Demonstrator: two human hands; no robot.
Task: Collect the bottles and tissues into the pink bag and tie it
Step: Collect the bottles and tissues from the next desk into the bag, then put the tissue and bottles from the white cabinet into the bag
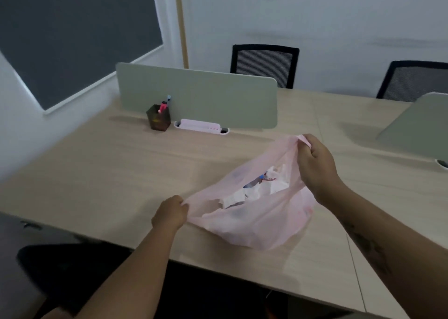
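Two rim corners of pink bag pinched by left hand, right hand, I reckon for tying; tissues, maybe bottle, inside.

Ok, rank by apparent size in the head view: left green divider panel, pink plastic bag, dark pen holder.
1. left green divider panel
2. pink plastic bag, though nearer the camera
3. dark pen holder
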